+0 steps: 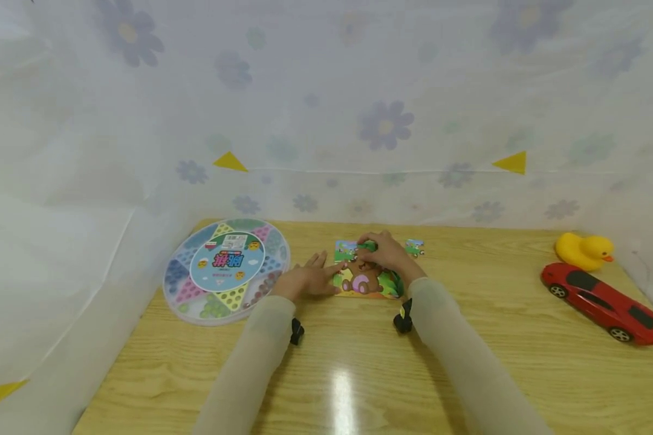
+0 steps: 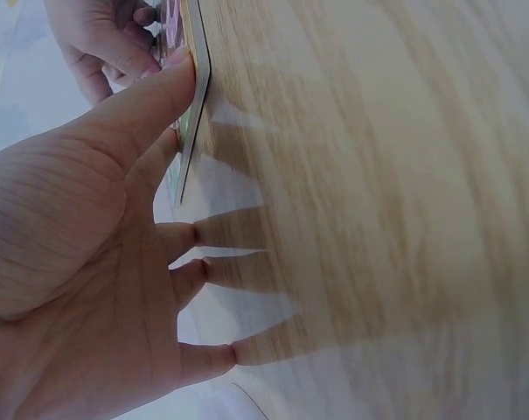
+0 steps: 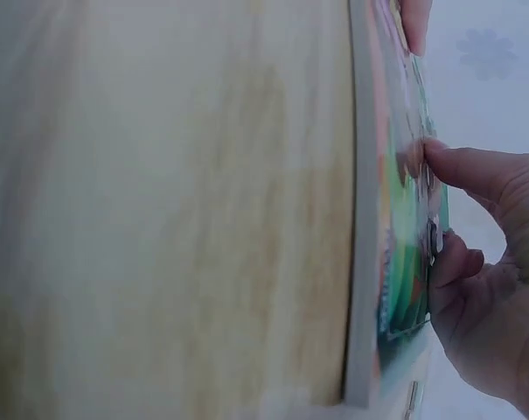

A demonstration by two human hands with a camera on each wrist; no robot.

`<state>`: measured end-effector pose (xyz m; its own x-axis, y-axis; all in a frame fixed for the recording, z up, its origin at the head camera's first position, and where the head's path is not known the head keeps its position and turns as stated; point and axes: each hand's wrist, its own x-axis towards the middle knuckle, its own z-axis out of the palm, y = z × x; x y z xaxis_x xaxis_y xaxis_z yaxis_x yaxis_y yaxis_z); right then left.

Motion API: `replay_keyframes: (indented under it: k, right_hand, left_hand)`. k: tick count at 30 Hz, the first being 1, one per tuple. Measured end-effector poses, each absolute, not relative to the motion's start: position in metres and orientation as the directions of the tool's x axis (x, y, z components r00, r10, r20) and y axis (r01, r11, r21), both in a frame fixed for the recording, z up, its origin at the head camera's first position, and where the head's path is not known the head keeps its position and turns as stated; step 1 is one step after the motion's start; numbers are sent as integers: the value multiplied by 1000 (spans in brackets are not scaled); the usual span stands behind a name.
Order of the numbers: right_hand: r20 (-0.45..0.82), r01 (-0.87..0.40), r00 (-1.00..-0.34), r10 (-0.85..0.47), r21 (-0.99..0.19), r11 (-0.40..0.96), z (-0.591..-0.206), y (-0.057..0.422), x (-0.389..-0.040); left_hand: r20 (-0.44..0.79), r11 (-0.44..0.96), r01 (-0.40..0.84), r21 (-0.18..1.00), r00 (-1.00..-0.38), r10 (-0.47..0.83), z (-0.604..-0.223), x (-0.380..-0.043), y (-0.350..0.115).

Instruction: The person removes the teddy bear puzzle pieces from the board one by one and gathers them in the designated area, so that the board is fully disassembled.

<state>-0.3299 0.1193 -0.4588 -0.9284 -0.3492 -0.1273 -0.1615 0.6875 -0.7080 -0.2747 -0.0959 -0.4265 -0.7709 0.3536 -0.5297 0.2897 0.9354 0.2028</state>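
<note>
A jigsaw puzzle (image 1: 362, 285) with a brown bear and green leaves lies on the table between the hands. My left hand (image 1: 311, 279) rests at its left side, fingers spread; the thumb (image 2: 172, 87) touches the puzzle's edge in the left wrist view. Over the upper right part of the puzzle, my right hand (image 1: 387, 252) pinches a green puzzle piece (image 1: 367, 246) between thumb and fingers. In the right wrist view the thumb (image 3: 474, 168) and curled fingertips meet the puzzle's surface. A loose puzzle piece (image 1: 415, 246) lies just right of the board.
A round Chinese checkers set (image 1: 227, 263) lies at the left. At the right are a yellow rubber duck (image 1: 582, 251) and a red toy car (image 1: 603, 303). A flowered white curtain (image 1: 337, 121) hangs behind the wooden table (image 1: 326, 368).
</note>
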Motion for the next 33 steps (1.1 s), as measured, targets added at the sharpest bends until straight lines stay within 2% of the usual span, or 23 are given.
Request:
replay_keyframes:
  k: [3, 10, 19, 26, 33]
  right_hand:
    - [-112, -155, -933, -343, -734, 661, -462, 121, -331]
    - [-138, -31, -955, -264, -835, 550, -471, 125, -333]
    - [-115, -25, -964, -239, -858, 513, -473, 128, -334]
    - [-132, 52, -976, -174, -914, 401, -474, 127, -332]
    - [-92, 23, -982, -162, -923, 384, -471, 132, -332]
  left_hand:
    - [-528, 937, 290, 194, -774, 349, -427, -274, -96]
    - [-520, 936, 291, 200, -778, 353, -426, -272, -96]
    - [-518, 935, 284, 211, -778, 354, -426, -274, -96]
    - [-517, 932, 293, 212, -776, 361, -425, -272, -97]
    - [-516, 933, 300, 200, -777, 361, -424, -271, -97]
